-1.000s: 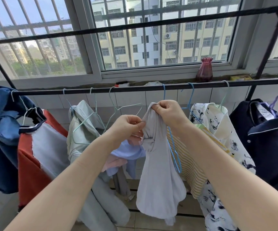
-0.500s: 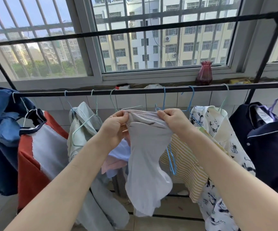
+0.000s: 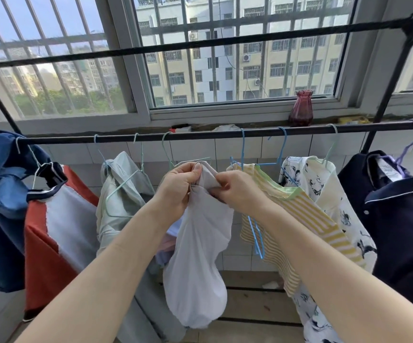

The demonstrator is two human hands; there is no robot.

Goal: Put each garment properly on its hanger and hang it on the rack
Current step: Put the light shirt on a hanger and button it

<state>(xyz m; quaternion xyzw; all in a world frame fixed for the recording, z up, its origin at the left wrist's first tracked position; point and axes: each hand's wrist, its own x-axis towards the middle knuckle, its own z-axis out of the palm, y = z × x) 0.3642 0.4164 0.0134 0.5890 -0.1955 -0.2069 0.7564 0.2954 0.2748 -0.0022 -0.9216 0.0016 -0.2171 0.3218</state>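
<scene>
Your left hand point(image 3: 178, 186) and right hand point(image 3: 237, 191) both pinch the top of the pale grey garment point(image 3: 200, 256), bunched between them just below the rack rail point(image 3: 200, 135), hanging in front of the green hanger point(image 3: 169, 154).

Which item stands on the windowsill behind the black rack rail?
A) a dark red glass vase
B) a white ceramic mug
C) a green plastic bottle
A: a dark red glass vase stands on the sill, above the black rack rail.
</scene>
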